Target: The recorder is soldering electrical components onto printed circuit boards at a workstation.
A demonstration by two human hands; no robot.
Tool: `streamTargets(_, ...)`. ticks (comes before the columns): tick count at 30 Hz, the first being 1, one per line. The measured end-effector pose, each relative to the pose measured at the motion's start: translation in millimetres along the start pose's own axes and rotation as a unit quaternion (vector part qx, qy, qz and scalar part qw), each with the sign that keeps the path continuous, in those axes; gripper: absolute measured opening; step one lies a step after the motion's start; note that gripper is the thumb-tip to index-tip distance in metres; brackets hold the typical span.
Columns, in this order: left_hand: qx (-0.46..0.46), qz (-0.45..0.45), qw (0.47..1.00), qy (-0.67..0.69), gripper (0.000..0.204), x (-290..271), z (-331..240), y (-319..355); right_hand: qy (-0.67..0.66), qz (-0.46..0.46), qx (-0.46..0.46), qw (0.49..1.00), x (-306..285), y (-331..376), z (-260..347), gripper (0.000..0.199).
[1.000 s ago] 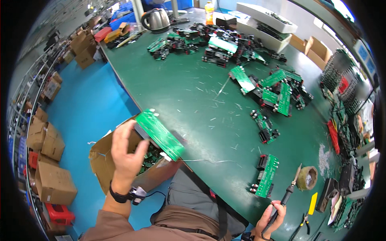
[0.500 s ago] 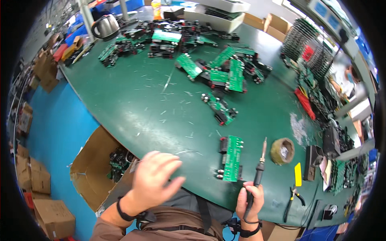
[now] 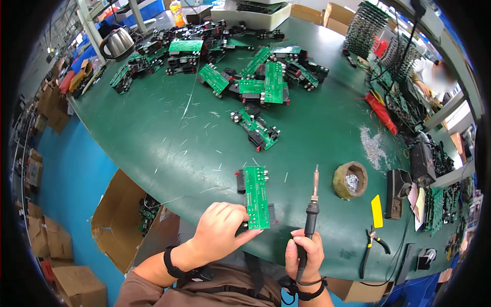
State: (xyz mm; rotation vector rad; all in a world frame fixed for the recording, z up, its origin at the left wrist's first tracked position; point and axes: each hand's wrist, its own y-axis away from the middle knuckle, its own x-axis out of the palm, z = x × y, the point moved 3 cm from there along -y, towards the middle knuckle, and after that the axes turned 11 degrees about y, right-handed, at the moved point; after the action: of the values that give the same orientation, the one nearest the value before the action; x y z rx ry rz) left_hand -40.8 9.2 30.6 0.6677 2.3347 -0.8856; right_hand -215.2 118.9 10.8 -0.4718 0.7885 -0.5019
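Observation:
A long green circuit board (image 3: pixel 257 196) lies on the green table (image 3: pixel 169 138) near its front edge. My left hand (image 3: pixel 221 231) grips the board's near end, with the thumb under its lower corner. My right hand (image 3: pixel 305 255) holds a black-handled soldering iron (image 3: pixel 311 215) upright, its metal tip pointing away from me, just right of the board. The tip touches nothing.
A round solder-wire holder (image 3: pixel 350 179), a yellow tag (image 3: pixel 376 211) and pliers (image 3: pixel 372 245) lie to the right. Another board (image 3: pixel 257 130) sits mid-table, with piles of boards (image 3: pixel 255 77) and a kettle (image 3: pixel 117 43) beyond. An open cardboard box (image 3: pixel 123 220) of boards stands at my left. A person (image 3: pixel 432 77) works far right.
My left hand came away from the cardboard box and now grips the board on the table. My view turned toward the table front. The soldering iron stayed upright in my right hand.

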Motion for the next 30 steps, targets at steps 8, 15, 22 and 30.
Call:
streamTargets(8,-0.03,0.014,0.999,-0.004,0.037,-6,-14,39,0.011,0.022,0.011,1.0,4,2,-2,0.027)
streamTargets(15,0.001,-0.057,0.998,-0.014,0.036,-45,13,42,0.018,0.032,0.027,0.999,5,4,1,0.02)
streamTargets(22,-0.08,-0.134,0.983,-0.102,0.034,-74,65,27,-0.054,-0.011,0.103,0.993,-10,10,21,0.043)
streamTargets(30,-0.102,-0.114,0.988,-0.026,0.015,-70,77,32,-0.143,0.085,0.102,0.981,-9,-24,34,0.046)
